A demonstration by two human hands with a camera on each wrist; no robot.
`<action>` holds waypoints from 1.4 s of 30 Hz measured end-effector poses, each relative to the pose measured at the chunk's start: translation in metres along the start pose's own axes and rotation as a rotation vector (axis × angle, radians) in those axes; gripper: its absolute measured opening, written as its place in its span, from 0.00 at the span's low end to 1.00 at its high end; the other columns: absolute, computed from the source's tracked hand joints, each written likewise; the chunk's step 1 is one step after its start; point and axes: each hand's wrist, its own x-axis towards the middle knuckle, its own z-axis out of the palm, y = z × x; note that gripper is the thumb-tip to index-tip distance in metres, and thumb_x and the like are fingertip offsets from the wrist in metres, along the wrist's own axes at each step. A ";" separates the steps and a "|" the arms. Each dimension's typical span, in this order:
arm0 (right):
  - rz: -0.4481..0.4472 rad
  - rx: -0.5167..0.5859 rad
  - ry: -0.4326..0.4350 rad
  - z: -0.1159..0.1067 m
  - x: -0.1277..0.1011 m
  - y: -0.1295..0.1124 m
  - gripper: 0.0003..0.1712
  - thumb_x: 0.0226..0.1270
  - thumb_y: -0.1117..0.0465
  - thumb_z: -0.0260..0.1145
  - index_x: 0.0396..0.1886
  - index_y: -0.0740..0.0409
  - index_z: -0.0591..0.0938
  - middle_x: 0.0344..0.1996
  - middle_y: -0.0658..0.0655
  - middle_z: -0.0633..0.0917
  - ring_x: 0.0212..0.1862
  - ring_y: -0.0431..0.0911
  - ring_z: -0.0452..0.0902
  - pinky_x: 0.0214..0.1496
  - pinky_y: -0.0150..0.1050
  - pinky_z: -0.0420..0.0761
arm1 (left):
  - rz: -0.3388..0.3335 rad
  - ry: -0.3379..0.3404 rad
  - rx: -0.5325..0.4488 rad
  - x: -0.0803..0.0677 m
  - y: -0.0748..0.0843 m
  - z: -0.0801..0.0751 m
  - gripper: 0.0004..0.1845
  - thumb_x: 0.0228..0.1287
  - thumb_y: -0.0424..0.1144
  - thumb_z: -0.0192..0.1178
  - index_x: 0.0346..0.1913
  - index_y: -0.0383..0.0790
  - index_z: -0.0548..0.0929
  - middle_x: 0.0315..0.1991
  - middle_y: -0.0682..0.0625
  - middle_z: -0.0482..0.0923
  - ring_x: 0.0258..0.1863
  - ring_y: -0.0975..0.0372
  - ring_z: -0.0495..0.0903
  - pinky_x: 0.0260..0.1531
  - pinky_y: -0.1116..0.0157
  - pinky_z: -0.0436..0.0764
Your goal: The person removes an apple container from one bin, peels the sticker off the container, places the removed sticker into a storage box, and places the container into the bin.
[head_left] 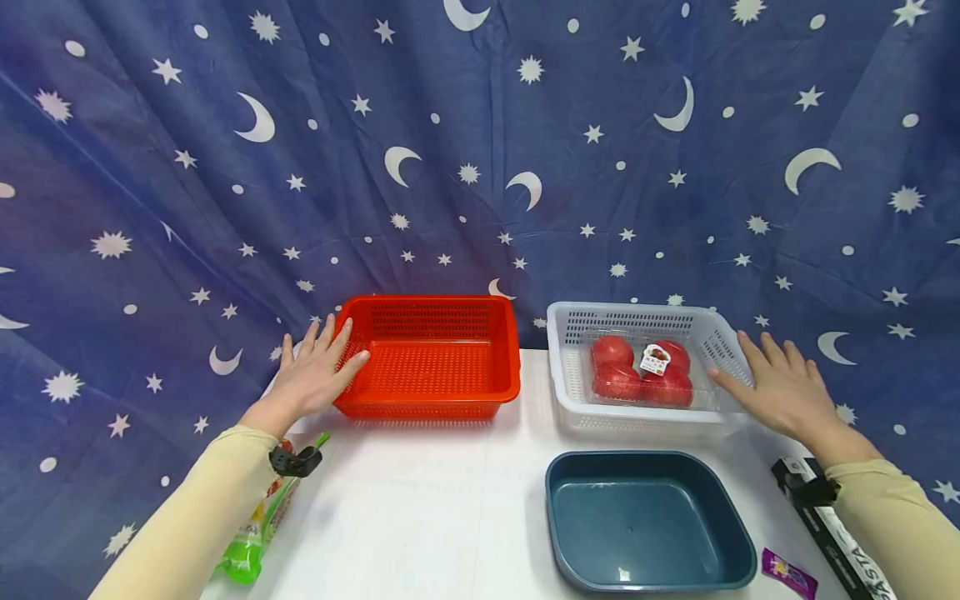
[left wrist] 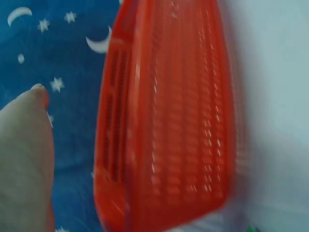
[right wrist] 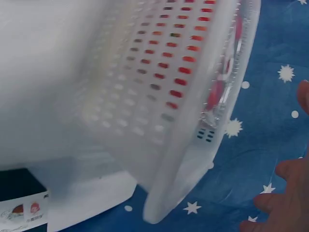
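Note:
My left hand (head_left: pixel 315 372) is spread beside the left end of a red perforated plastic basket (head_left: pixel 427 408), its thumb overlapping the rim in the head view. The left wrist view shows the thumb (left wrist: pixel 29 130) apart from that basket's side. Fingers spread, my right hand (head_left: pixel 787 392) is at the right end of a white perforated basket (head_left: pixel 622 415). Inside the white basket lies a clear pack of red tomato-like fruit (head_left: pixel 617 382) with a white label. In the right wrist view, the right fingers (right wrist: pixel 275 198) stand off from the basket's rim. Neither hand grips anything.
A dark blue tub (head_left: pixel 645 525) stands in front of the white basket. Near its right side lie a purple wrapped snack (head_left: pixel 789 573) and a long black-and-white box (head_left: pixel 832 533). A green-ended package (head_left: pixel 251 550) lies under the left forearm. A starry blue curtain (head_left: pixel 465 167) hangs behind.

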 end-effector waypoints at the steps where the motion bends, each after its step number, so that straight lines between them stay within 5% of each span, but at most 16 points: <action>1: -0.002 0.009 0.008 -0.002 0.000 -0.002 0.56 0.75 0.29 0.49 0.82 0.62 0.42 0.74 0.84 0.48 0.72 0.84 0.36 0.65 0.82 0.37 | 0.013 0.012 -0.007 0.001 0.004 -0.001 0.48 0.74 0.73 0.31 0.83 0.45 0.40 0.83 0.41 0.26 0.79 0.39 0.29 0.66 0.37 0.15; 8: 0.011 0.142 -0.004 -0.017 0.006 -0.013 0.53 0.78 0.32 0.47 0.82 0.65 0.41 0.75 0.82 0.48 0.73 0.82 0.38 0.63 0.83 0.45 | 0.129 0.066 -0.046 0.001 0.051 -0.009 0.45 0.76 0.70 0.36 0.84 0.47 0.43 0.83 0.44 0.33 0.81 0.44 0.31 0.71 0.36 0.26; 17: 0.035 0.391 -0.094 -0.024 0.011 -0.032 0.51 0.79 0.33 0.44 0.83 0.61 0.38 0.76 0.81 0.47 0.73 0.81 0.44 0.62 0.82 0.52 | 0.269 0.048 -0.113 -0.006 0.115 -0.005 0.44 0.76 0.70 0.38 0.84 0.52 0.44 0.84 0.51 0.35 0.82 0.50 0.34 0.76 0.42 0.34; 23: 0.037 0.531 -0.097 -0.023 0.011 -0.037 0.50 0.80 0.34 0.45 0.83 0.61 0.42 0.75 0.80 0.53 0.71 0.79 0.52 0.62 0.79 0.60 | 0.379 0.031 -0.202 -0.012 0.161 0.004 0.43 0.75 0.70 0.41 0.83 0.53 0.47 0.84 0.53 0.38 0.82 0.54 0.36 0.77 0.49 0.43; 32: 0.068 0.667 -0.169 -0.012 0.019 -0.037 0.53 0.78 0.31 0.45 0.83 0.62 0.39 0.77 0.78 0.49 0.74 0.76 0.49 0.68 0.75 0.56 | 0.544 -0.053 -0.311 -0.021 0.228 0.035 0.41 0.75 0.67 0.46 0.83 0.55 0.51 0.83 0.55 0.44 0.81 0.55 0.48 0.75 0.49 0.57; 42: 0.186 0.655 -0.260 0.002 0.032 -0.026 0.60 0.74 0.27 0.47 0.82 0.63 0.34 0.78 0.79 0.41 0.76 0.77 0.38 0.66 0.80 0.49 | 0.460 -0.166 -0.367 -0.006 0.264 0.085 0.41 0.74 0.67 0.49 0.83 0.57 0.53 0.84 0.52 0.40 0.76 0.51 0.61 0.69 0.44 0.67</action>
